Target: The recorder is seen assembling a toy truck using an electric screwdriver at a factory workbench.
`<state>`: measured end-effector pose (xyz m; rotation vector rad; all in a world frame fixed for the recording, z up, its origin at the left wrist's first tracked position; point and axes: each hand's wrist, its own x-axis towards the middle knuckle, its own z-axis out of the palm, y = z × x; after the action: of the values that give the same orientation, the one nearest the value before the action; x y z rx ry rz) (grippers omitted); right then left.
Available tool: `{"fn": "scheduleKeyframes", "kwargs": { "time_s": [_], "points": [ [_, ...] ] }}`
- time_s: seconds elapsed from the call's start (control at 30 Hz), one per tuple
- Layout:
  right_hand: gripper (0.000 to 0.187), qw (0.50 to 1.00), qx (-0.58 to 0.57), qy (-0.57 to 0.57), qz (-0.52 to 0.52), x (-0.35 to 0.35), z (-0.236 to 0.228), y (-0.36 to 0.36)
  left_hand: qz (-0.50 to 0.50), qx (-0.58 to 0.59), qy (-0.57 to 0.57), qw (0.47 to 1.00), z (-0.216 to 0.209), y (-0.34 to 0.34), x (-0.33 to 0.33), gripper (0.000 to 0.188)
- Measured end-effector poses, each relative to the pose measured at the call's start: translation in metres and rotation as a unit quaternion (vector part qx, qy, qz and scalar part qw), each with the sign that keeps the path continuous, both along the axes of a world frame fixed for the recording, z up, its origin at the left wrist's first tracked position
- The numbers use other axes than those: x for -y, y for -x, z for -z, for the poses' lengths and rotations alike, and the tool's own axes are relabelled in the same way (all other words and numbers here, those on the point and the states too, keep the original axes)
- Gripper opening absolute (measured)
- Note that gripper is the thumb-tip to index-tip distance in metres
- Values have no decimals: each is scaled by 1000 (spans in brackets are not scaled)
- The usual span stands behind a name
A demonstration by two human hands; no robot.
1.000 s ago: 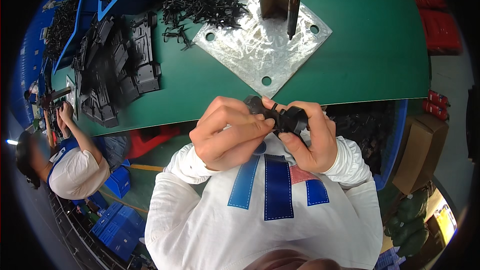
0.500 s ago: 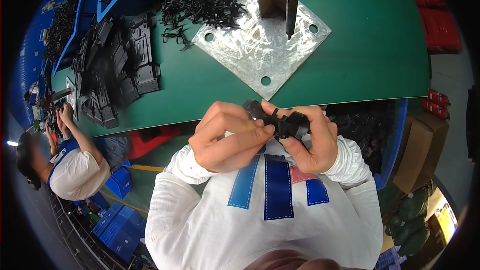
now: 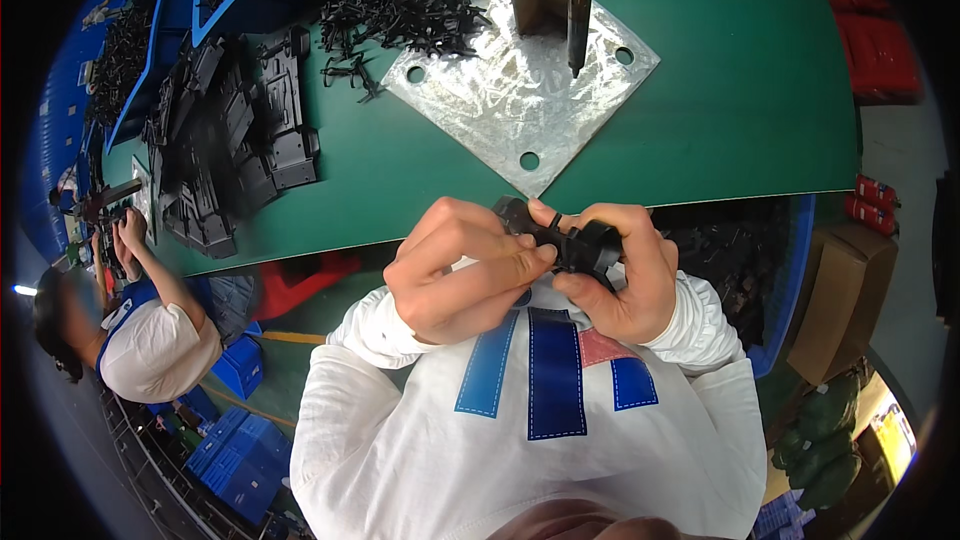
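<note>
Both my hands meet in front of my chest, just below the near edge of the green table (image 3: 760, 90). My left hand (image 3: 460, 270) and my right hand (image 3: 625, 275) together pinch one black plastic part (image 3: 570, 240) between fingertips and thumbs. The part is small and angular, and my fingers hide much of it. My sleeves are white.
A bare metal plate with holes (image 3: 510, 90) lies on the table under a hanging screwdriver tool (image 3: 578, 0). Small black clips (image 3: 400, 10) are heaped behind it, and stacked black plastic housings (image 3: 230, 140) sit at left. Another person (image 3: 140, 330) works at far left. A blue bin of black parts (image 3: 740, 250) stands at right.
My hands have sunk slightly toward my chest and turned the black part between the fingers. Nothing on the table has moved.
</note>
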<state>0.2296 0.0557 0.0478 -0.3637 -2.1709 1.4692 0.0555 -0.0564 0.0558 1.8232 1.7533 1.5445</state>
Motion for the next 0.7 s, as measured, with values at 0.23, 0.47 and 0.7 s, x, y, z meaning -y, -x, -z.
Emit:
{"fn": "scheduleKeyframes", "kwargs": {
  "time_s": [0.23, 0.47, 0.7],
  "points": [
    [46, 999, 13, -31, 23, 1, 4, -2, 10, -14, 13, 1000, 0, 1, -1, 31],
    [46, 1000, 7, 2, 16, -2, 4, -4, 19, -22, 10, 1000, 3, 0, -2, 36],
    [45, 999, 20, 27, -8, -3, -1, -6, -6, -16, 9, 1000, 5, -2, -3, 38]
  ]
}}
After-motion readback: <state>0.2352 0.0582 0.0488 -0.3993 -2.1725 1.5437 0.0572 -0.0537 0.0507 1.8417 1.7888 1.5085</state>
